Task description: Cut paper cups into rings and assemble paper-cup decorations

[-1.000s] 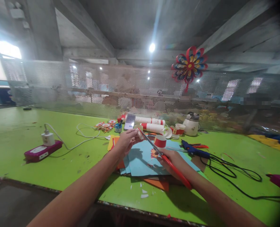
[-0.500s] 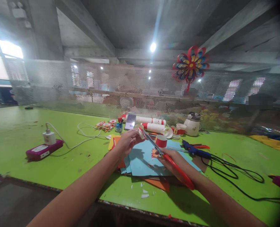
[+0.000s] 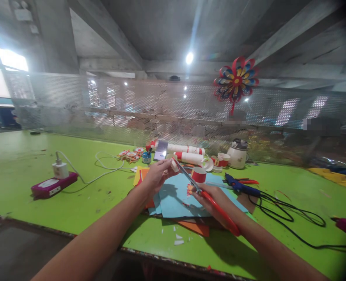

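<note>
Head-worn view, forward and down.

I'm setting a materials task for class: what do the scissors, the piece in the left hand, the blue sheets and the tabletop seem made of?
Scissors: probably steel blades, grey with metallic sheen; smooth red handles, likely plastic.
Piece: perhaps paper or card, white, thin-looking; partly hidden.
Blue sheets: likely matte paper or card, flat and layered.
Tabletop: smooth green; paint or laminate, unclear.

One pair of red-handled metal scissors (image 3: 208, 197), two long white-and-red paper-cup stacks (image 3: 190, 157)

Middle: one small white-and-red piece (image 3: 174, 165), one red-and-white paper cup (image 3: 198, 175). Far: one cream jug (image 3: 237, 157), one small blue jar (image 3: 146, 157), one phone (image 3: 160, 153). Left: one purple power strip (image 3: 54, 188), one white charger (image 3: 60, 171). Right: one blue glue gun (image 3: 244, 188).
</note>
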`<state>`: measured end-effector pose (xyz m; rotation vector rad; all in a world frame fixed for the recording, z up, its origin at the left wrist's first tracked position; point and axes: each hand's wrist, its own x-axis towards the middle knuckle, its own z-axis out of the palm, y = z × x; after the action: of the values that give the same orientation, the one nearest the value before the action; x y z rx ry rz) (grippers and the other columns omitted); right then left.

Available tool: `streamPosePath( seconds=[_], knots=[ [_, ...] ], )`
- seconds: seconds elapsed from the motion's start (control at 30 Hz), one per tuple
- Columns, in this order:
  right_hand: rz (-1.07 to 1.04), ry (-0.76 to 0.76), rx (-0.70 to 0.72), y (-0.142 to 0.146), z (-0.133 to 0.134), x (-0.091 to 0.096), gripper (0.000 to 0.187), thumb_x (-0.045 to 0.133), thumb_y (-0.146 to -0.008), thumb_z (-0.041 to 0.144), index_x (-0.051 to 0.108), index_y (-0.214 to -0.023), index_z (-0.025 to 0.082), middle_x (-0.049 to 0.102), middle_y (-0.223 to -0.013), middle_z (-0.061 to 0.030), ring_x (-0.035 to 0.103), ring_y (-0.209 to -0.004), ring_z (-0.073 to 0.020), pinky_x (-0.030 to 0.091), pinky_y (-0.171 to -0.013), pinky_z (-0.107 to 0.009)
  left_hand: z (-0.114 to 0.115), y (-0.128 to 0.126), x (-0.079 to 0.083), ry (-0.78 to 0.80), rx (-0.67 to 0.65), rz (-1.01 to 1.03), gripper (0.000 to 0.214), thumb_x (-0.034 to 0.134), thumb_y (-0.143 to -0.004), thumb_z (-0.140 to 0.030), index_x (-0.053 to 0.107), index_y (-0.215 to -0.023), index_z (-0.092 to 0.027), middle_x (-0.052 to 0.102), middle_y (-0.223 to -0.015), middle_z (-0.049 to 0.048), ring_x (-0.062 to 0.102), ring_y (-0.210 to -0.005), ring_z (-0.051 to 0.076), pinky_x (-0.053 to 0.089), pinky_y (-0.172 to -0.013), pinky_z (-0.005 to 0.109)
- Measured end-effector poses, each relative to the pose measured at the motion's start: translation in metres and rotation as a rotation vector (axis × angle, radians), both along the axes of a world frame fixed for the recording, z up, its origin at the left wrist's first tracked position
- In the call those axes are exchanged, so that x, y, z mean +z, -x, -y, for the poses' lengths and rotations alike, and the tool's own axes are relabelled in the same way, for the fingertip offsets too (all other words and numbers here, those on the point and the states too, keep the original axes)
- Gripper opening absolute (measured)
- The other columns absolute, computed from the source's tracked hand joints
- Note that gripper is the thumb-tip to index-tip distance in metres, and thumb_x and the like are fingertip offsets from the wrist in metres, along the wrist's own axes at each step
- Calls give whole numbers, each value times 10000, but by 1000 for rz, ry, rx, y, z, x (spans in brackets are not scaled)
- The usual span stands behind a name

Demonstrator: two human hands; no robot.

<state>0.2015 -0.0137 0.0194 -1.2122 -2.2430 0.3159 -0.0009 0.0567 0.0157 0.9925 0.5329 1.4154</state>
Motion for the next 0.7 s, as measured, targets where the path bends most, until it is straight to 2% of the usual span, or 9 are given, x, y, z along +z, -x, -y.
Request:
streamPosePath(
  seconds=[0.33, 0.5, 0.7],
  knots=[
    [-30, -3, -18, 4, 2, -4, 214, 428, -880, 302, 575, -805, 165, 678, -779, -62, 577, -674, -184, 431, -635, -285, -1, 0, 1, -8, -12, 24, 136, 661, -784, -223, 680, -826, -95, 695, -825, 101, 657, -720, 167, 549, -764, 352],
    [-22, -12, -13, 2, -2, -8, 210, 451, -873, 310, 601, -852, 165, 689, -793, -57, 593, -686, -191, 442, -655, -290, -2, 0, 0, -16, -32, 39, 144, 662, -783, -232, 680, -828, -97, 698, -836, 104, 658, -735, 175, 548, -776, 361],
    [-10, 2, -13, 1, -4, -7, 212, 447, -866, 305, 595, -821, 160, 683, -789, -62, 599, -683, -196, 439, -648, -287, 1, -1, 3, 14, -27, 37, 123, 615, -813, -199, 677, -807, -93, 689, -808, 93, 648, -719, 163, 554, -760, 347]
  ],
)
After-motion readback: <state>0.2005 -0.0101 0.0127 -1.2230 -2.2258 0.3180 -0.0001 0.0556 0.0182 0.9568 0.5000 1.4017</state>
